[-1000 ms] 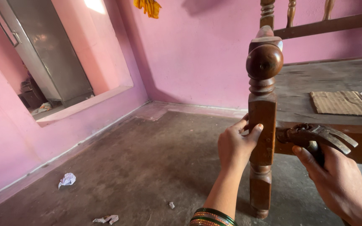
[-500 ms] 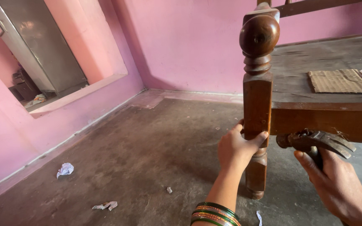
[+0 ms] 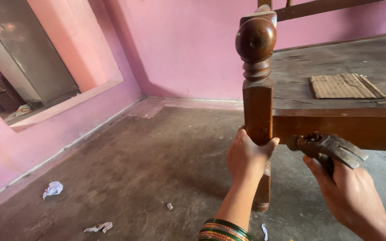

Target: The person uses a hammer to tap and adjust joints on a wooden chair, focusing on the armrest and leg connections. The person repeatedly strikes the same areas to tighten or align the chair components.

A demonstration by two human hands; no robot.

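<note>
Left hand wrapped shut around the turned wooden bedpost at the bed frame's near corner, bracing it. Right hand closed on a claw hammer, head poised beside the side-rail joint.

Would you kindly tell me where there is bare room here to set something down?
The wooden platform is bare between the carved post and the cardboard mat, and behind the mat. The floor is open left of the post, apart from paper scraps. It is crowded where the left hand and right hand work.
</note>
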